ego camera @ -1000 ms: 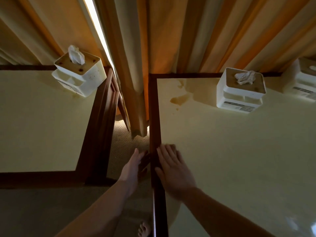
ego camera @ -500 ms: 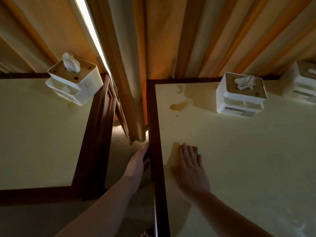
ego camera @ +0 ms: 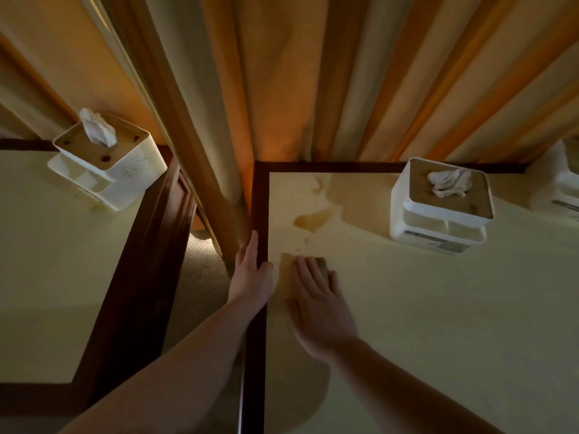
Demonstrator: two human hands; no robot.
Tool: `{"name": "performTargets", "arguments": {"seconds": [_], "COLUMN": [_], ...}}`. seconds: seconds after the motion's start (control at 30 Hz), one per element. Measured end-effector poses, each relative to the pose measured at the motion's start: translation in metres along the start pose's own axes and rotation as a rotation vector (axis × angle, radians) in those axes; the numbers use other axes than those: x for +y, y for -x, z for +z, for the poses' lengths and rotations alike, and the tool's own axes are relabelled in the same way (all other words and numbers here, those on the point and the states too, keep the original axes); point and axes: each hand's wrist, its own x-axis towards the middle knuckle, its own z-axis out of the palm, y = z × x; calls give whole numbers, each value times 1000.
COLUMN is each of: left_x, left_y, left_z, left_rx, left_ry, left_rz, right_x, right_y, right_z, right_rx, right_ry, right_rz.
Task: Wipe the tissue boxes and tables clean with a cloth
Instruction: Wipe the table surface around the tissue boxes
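My right hand (ego camera: pixel 316 296) lies flat, fingers straight, pressing a tan cloth (ego camera: pixel 283 274) onto the cream top of the right table (ego camera: pixel 438 324) near its left border. Just beyond the fingertips a brown spill stain (ego camera: pixel 313 219) marks the top, with small drops below it. My left hand (ego camera: pixel 250 274) rests on the table's dark wooden left edge, fingers straight along the side and thumb on top. A white tissue box (ego camera: pixel 438 211) stands at the back of this table. Another white tissue box (ego camera: pixel 109 173), spotted with brown, sits on the left table (ego camera: pixel 47 277).
A third white box (ego camera: pixel 560 189) is cut off at the far right edge. Striped curtains (ego camera: pixel 313 73) hang behind both tables, one fold dropping into the carpeted gap (ego camera: pixel 200 277) between them. Both tables have raised dark wood borders.
My right hand has slid the cloth forward and inward from the table's left border, towards the stain. My left hand has moved forward along the wooden edge.
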Motion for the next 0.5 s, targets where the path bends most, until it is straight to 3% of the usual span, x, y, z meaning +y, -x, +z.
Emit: {"name": "performTargets", "arguments": {"seconds": [0.07, 0.17, 0.27, 0.37, 0.5], "left_x": [-2, -5, -5, 0, -3], "left_y": [-6, -10, -17, -17, -21], "left_z": [4, 7, 9, 12, 12], "left_rx": [24, 56, 72, 114, 129], "left_ry": [-84, -147, -159, -152, -155], "left_rz": [7, 52, 40, 18, 22], "right_x": [5, 43, 83, 71, 41], "right_y": [-48, -98, -84, -39, -59], "right_z": [-10, -37, -45, -32, -27], "right_rx": [7, 3, 67, 41, -18], "right_ry": [66, 102, 108, 38, 62], "right_rz": [-100, -52, 73, 161, -79]}}
